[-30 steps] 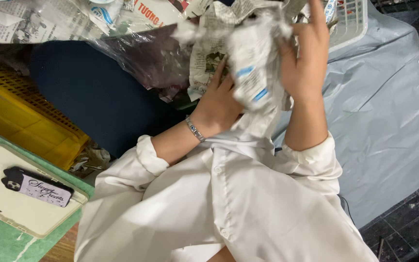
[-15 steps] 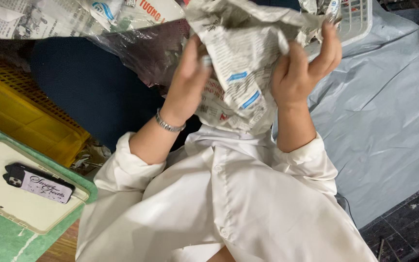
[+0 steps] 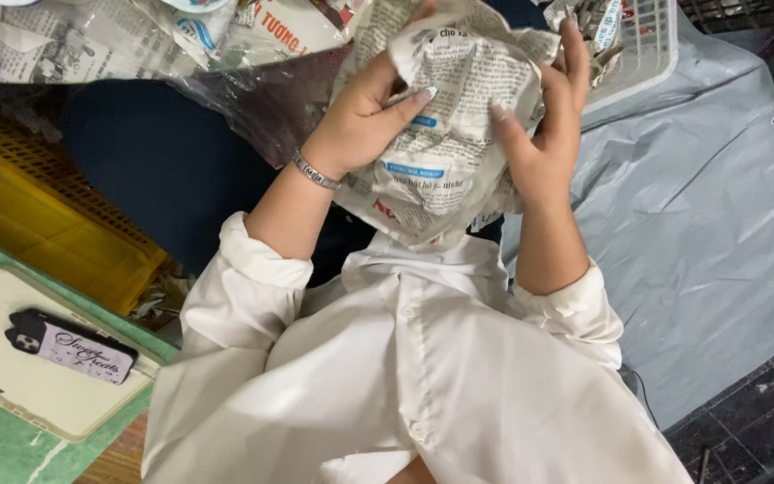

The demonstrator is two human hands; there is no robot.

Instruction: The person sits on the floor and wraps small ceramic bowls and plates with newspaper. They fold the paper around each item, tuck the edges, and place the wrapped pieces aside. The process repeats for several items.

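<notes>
both hands up in front of the chest, working a crumpled newspaper bundle (image 3: 445, 134). the left hand (image 3: 365, 121) clamps on its left side, thumb pressed across the print, a silver bracelet (image 3: 315, 170) on the wrist. the right hand (image 3: 544, 134) grips the right side, fingers curled over the top edge. the bundle hangs in the air above the white shirt (image 3: 423, 376), over a grey plastic sheet (image 3: 700, 224). behind it, loose newspaper and clear plastic wrap (image 3: 253, 99), possibly covering something dark. a white basket (image 3: 647, 45) sits at the top right. a yellow crate (image 3: 38, 215) to the left, and a phone (image 3: 69, 345) lies on a cream tray (image 3: 38, 385) at the lower left.
</notes>
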